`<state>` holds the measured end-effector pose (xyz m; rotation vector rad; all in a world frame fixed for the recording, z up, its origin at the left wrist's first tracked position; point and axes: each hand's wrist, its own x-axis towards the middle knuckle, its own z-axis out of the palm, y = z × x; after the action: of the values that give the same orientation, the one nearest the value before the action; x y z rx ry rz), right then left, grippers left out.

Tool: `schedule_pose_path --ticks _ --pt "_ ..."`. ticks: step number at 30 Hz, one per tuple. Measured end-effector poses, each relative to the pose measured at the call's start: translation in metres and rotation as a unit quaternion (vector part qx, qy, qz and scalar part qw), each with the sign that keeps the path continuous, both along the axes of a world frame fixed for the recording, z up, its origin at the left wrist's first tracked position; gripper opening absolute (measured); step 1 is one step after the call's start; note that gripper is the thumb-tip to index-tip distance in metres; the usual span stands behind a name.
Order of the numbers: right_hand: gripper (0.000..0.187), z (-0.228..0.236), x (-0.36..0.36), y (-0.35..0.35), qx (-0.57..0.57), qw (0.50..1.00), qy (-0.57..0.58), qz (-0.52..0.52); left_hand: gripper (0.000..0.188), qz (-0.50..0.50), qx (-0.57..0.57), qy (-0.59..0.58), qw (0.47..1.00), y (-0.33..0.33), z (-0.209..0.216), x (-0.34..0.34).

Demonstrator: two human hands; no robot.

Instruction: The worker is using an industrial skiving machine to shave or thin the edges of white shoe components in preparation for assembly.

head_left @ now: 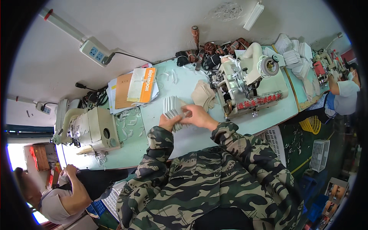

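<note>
A thick bundle of pale grey-white fabric pieces (pixel 171 105) is held upright over the worktable, its folded edges side by side. My left hand (pixel 168 122) grips the bundle's lower left part with bent fingers. From the right, my right hand (pixel 198 116) closes on the same bundle, thumb and fingers at its right edge. Its lower end is partly covered by my hands. Just beyond my right hand lies a loose pile of beige fabric pieces (pixel 203 95) on the light green table (pixel 191 141).
To the right stands a cream sewing machine (pixel 251 78); another machine (pixel 92 128) stands left. A notebook (pixel 142 85) lies on papers at the back left. Fabric stacks (pixel 293 53) fill the back right. Seated people (pixel 63 203) work at both sides. White baskets (pixel 320 155) stand on the floor.
</note>
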<state>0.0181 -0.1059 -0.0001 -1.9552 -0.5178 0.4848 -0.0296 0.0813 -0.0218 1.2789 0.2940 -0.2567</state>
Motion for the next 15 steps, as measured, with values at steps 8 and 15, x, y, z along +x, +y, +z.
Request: schedule_pose_path --ticks 8,15 --pt "0.055 -0.013 0.004 -0.017 0.052 0.992 0.11 0.018 0.057 -0.015 -0.074 0.005 0.997 0.002 -0.013 0.001" --pt "0.023 -0.009 0.004 -0.021 -0.151 0.988 -0.019 0.007 0.055 -0.002 -0.047 0.007 0.999 -0.001 -0.021 0.008"
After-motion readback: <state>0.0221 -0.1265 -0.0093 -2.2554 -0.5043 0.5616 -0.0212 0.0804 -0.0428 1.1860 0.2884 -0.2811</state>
